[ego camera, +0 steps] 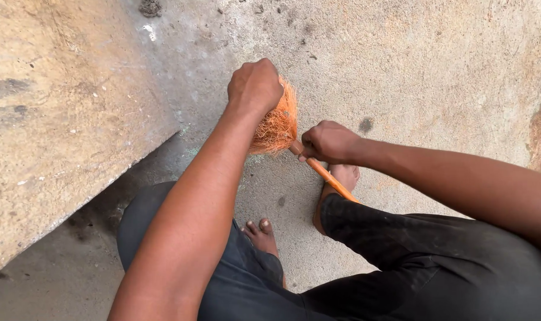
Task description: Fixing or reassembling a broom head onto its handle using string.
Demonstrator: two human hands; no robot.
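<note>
Brush [277, 126] w/ frayed orange bristles, orange handle, both hands gripping

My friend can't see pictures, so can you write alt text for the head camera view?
Seen from above, a crouching person's left hand grips the orange bristles of a small brush, while the right hand holds its orange handle close to the bristles. Bare feet and dark trousers show below, on a rough concrete floor.

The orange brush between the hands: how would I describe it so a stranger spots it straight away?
Start at the big pale stone slab on the left, then move right across the grey concrete floor to the person's two hands. The brush sits between them: left hand on its bristles, right hand on its handle. It is the only bright orange thing.
</note>
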